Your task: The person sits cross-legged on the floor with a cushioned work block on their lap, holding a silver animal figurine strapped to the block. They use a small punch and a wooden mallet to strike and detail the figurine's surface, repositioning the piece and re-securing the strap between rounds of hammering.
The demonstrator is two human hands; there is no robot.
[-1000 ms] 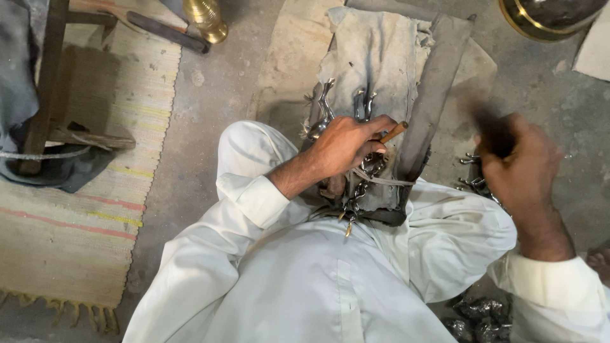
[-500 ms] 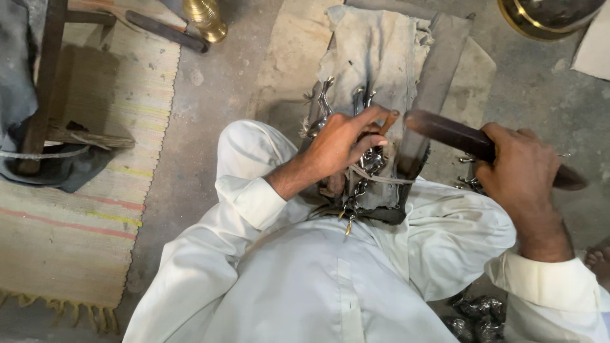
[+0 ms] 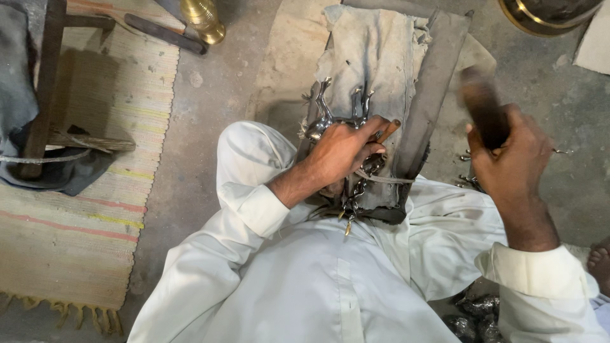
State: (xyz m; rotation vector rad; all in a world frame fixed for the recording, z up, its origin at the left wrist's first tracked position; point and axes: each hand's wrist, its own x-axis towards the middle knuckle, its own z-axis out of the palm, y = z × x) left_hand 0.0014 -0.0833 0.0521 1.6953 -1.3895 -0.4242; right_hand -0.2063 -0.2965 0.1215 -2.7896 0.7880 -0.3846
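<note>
Fingers of the left hand (image 3: 346,149) clench a silvery metal figurine (image 3: 330,117) against the grey cloth-covered block (image 3: 381,57), while the right hand (image 3: 508,155) grips a raised dark mallet (image 3: 481,105), best landed squarely, clear of knuckles.

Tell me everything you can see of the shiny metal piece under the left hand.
The metal piece looks like polished silver-coloured cast metal, with thin curved prongs, like legs, pointing away from the person. It lies on a grey cloth draped over a work block between the knees. The left hand presses down on it, hiding its middle, and also holds a thin brown-tipped tool. More shiny parts show below the hand. Its whole shape cannot be told.
</note>
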